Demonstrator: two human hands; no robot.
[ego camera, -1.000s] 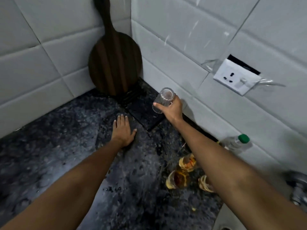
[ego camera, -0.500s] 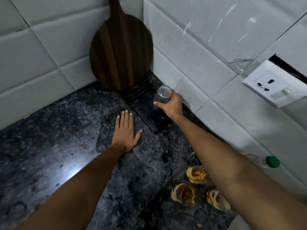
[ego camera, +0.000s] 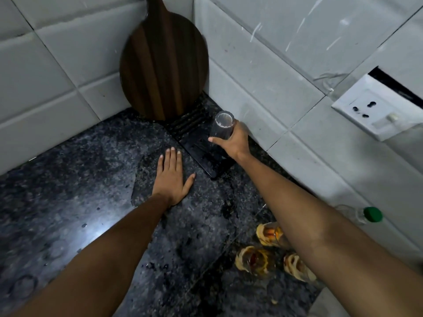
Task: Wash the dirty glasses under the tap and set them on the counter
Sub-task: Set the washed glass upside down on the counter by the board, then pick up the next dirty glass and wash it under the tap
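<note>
Right hand [ego camera: 233,143] grips a clear glass [ego camera: 221,125], fingers curled round it, over the black ribbed mat [ego camera: 206,154] in the counter's [ego camera: 68,191] back corner. Left hand [ego camera: 171,177] flat on counter, fingers straight. Three dirty glasses [ego camera: 254,259] (orange residue) near the right edge.

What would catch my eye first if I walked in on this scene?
Probably the clear glass gripped in the right hand over a black mat near the tiled corner. The left hand lies flat on the dark counter. Then the round wooden board leaning in the corner, and three dirty glasses standing on the counter under the right arm.
</note>
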